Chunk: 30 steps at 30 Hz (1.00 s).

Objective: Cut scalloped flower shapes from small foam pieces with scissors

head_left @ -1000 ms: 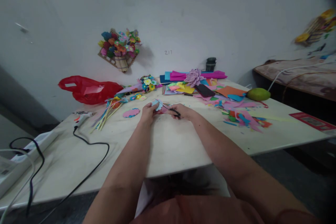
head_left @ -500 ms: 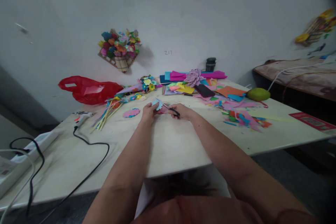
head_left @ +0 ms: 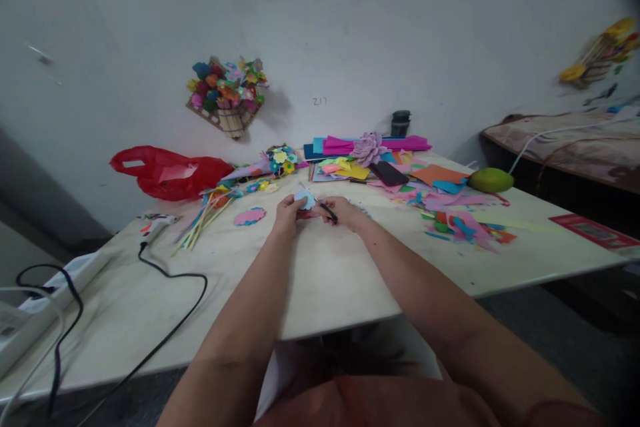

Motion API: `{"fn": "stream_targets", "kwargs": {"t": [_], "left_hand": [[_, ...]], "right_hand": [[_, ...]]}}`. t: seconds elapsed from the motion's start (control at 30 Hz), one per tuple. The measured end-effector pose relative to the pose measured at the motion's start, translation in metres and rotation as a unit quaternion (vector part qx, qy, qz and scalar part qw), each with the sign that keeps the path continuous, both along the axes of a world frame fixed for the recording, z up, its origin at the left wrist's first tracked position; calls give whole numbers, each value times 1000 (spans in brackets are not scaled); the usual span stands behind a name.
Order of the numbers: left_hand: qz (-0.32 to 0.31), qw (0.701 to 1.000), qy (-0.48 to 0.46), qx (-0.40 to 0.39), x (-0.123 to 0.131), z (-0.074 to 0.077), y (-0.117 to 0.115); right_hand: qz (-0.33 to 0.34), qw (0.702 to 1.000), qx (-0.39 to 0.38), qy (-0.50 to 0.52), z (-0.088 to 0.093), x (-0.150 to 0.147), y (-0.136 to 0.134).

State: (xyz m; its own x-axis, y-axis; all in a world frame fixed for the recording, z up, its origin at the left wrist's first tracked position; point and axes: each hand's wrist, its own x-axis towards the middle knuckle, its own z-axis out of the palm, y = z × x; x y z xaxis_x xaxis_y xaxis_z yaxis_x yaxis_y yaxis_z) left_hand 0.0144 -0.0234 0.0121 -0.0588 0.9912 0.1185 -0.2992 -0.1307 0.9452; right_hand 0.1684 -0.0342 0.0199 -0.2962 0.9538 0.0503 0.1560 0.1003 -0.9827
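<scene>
Over the middle of the table, my left hand (head_left: 289,214) pinches a light-blue piece of craft paper or foam (head_left: 305,199), with some pink showing under it. My right hand (head_left: 341,213) is closed round the black handles of a pair of scissors (head_left: 328,212). Its thin blades point up and left, against the edge of the blue piece. How far the blades are apart is too small to tell. To the left of my left hand lies a pink oval piece with a blue scalloped edge (head_left: 249,216).
Coloured sheets (head_left: 440,175), scraps (head_left: 467,228), a dark phone-like slab (head_left: 389,173) and a green mango-like fruit (head_left: 492,180) lie to the right. At left are a red plastic bag (head_left: 170,173), thin sticks (head_left: 197,223), a glue gun (head_left: 156,229) and its black cord (head_left: 193,273).
The blue piece has turned a little in my left hand and shifted slightly right. The scissors now point more steeply upward, and my right hand has moved slightly.
</scene>
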Motion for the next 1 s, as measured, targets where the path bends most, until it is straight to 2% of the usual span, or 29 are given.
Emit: {"fn": "stream_targets", "kwargs": {"t": [0.23,0.63,1.0], "left_hand": [[-22,1000,-3,15,3,1,-3],[-23,1000,13,5,4,-4,1],[-19,999,-25,-24,7,-6,4]], "right_hand": [[-1,1000,-3,25,5,-2,-7],[-20,999,-5,27,-6,-9,4],[-47,998,-11,31,2,-14,-6]]}}
